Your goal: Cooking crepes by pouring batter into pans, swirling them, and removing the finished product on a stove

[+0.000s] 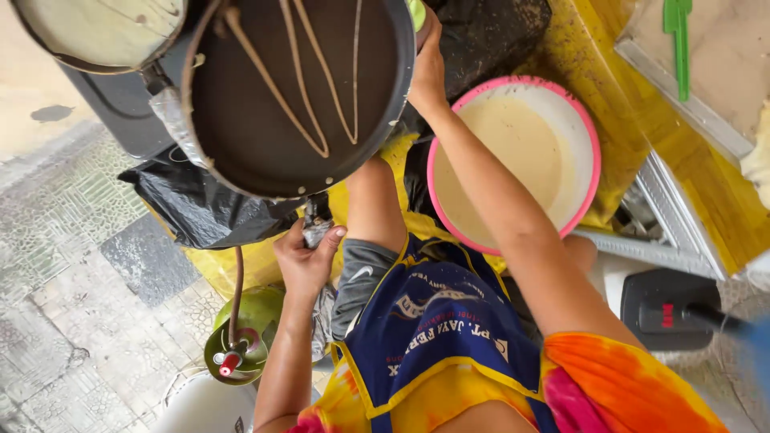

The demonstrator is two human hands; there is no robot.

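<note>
I am seeing my left hand [306, 258] gripping the handle [317, 220] of one dark pan [293, 92], fingers clenched round it. My right hand [427, 68] is resting at the pan's rim, closed on something green, beside one pink-rimmed bowl [589, 140] of batter. Batter lines are streaking the pan, and a second pan [100, 32] is sitting at the far left.

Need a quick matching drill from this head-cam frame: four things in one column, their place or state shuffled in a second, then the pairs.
Things:
1. dark pan
2. pink-rimmed bowl
3. left hand
4. green gas cylinder

States:
A. stands on the floor, hose attached
B. grips the pan's handle
C. thin batter lines across it
D. filled with pale batter

Pairs: 1-C, 2-D, 3-B, 4-A
</note>
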